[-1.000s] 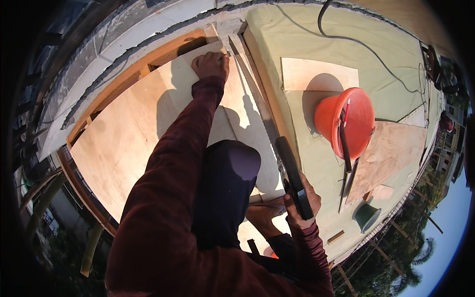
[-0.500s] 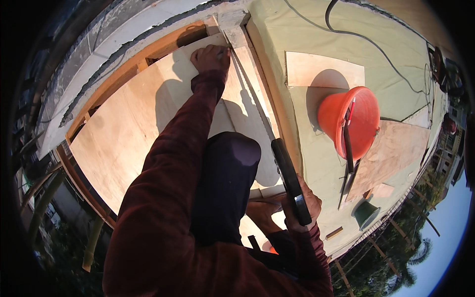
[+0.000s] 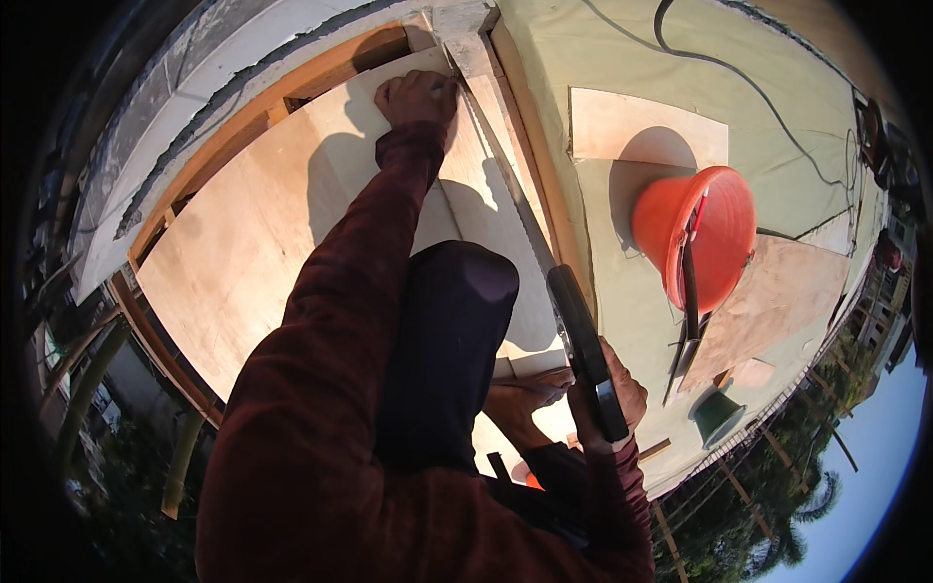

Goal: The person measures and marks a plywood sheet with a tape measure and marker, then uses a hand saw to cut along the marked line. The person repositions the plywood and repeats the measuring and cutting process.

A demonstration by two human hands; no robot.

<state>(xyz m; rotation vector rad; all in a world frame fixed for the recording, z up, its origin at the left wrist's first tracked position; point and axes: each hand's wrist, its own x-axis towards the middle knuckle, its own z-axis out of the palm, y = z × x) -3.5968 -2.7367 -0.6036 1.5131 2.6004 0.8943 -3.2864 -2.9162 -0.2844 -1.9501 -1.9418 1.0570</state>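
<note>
A handsaw (image 3: pixel 583 345) with a long black handle lies along the right side of a pale plywood sheet (image 3: pixel 233 248). My right hand (image 3: pixel 622 394) is wrapped round the handle's near end. The narrow metal blade runs away from me to the far corner of the sheet. There my left hand (image 3: pixel 420 97) rests on the plywood beside the blade's far end, its fingers curled. A small greyish bit shows at that hand, too small to name. My knee (image 3: pixel 462 287) presses over the sheet between my arms.
On the pale green sheeting at right stands an orange bucket (image 3: pixel 651 219) with a dark tool in it. Plywood offcuts (image 3: pixel 651 121) and a small green bucket (image 3: pixel 717 418) lie around it. A black cable (image 3: pixel 719 68) crosses the far side. Wooden framing (image 3: pixel 233 146) and a concrete edge border the left.
The saw handle and my right hand have shifted slightly to the right. My left hand stays by the far end of the blade. The view has tilted a little.
</note>
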